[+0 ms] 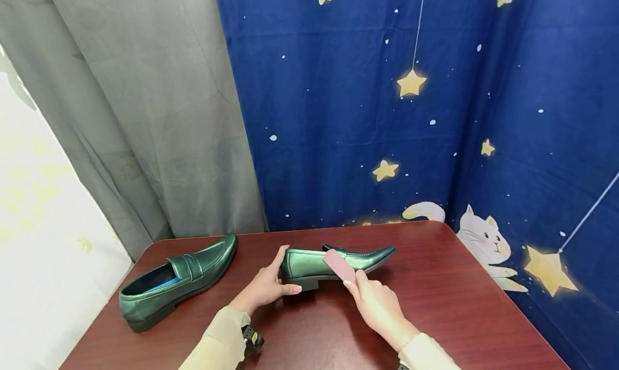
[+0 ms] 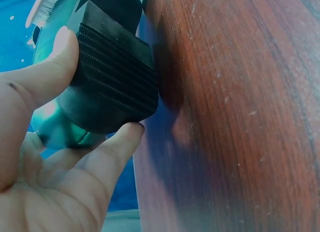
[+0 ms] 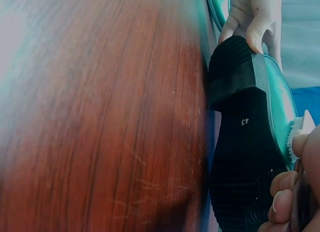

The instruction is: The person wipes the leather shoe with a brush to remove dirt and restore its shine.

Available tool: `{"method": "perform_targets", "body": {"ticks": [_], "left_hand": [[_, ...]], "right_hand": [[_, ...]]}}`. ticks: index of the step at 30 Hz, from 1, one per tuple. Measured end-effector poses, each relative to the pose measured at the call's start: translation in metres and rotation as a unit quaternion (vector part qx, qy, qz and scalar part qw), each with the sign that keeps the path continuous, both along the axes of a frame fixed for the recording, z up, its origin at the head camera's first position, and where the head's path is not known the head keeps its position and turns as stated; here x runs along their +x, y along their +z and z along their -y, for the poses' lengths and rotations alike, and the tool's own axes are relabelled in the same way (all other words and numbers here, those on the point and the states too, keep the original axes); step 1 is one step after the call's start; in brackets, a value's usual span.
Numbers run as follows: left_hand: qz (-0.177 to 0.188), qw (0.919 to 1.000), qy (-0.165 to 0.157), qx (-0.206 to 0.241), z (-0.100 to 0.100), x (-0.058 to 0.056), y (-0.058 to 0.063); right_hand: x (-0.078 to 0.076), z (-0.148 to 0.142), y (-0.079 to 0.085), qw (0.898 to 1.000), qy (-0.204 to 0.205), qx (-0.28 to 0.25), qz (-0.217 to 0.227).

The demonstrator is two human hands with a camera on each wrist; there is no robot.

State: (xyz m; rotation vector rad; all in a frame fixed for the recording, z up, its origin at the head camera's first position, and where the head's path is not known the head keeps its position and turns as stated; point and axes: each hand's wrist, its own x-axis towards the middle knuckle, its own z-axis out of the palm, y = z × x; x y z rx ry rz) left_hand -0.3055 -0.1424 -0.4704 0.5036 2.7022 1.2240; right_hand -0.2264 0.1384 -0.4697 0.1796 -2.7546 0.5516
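Observation:
A green loafer [image 1: 306, 263] is tipped with its side up and its black sole [image 3: 240, 142] facing the person; its toe points right. My left hand [image 1: 265, 285] grips it round the heel, thumb on the heel block [image 2: 112, 72] in the left wrist view. My right hand [image 1: 379, 305] holds a pink brush [image 1: 339, 265] by its handle. The brush's white bristles [image 3: 292, 137] press against the shoe's green side in the right wrist view. The other green loafer [image 1: 181, 278] stands upright at the left, away from both hands, with a blue insole inside.
Both shoes are on a reddish-brown wooden table [image 1: 459, 305] with rounded far corners. Behind its far edge hang a grey curtain [image 1: 159, 107] and a blue curtain [image 1: 338, 107] with stars. A white cloth [image 1: 38, 225] with pale yellow marks is at the left.

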Motion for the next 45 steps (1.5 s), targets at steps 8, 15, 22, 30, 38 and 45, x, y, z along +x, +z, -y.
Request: {"method": "perform_targets", "body": {"ticks": [8, 15, 22, 30, 38, 45], "left_hand": [[-0.004, 1.0000, -0.001, 0.001, 0.000, 0.000, -0.001], [-0.004, 1.0000, 0.001, 0.001, 0.001, 0.000, 0.000], [-0.005, 1.0000, 0.002, -0.001, 0.000, 0.001, 0.000], [-0.013, 0.9999, -0.004, -0.001, 0.000, 0.002, 0.000], [-0.020, 0.9998, -0.003, -0.002, -0.001, 0.003, 0.000], [-0.023, 0.9997, -0.006, 0.008, -0.001, 0.005, -0.001]], "right_hand": [[0.001, -0.008, -0.001, 1.000, -0.006, 0.003, 0.002], [0.001, -0.017, 0.000, 1.000, -0.012, -0.015, 0.012], [0.003, -0.027, 0.003, 0.999, -0.014, -0.028, 0.042], [0.006, -0.037, 0.007, 0.998, -0.014, -0.037, 0.058], [0.006, -0.047, 0.009, 0.997, -0.013, -0.044, 0.061], [0.007, -0.054, 0.010, 0.996, -0.012, -0.051, 0.069]]}}
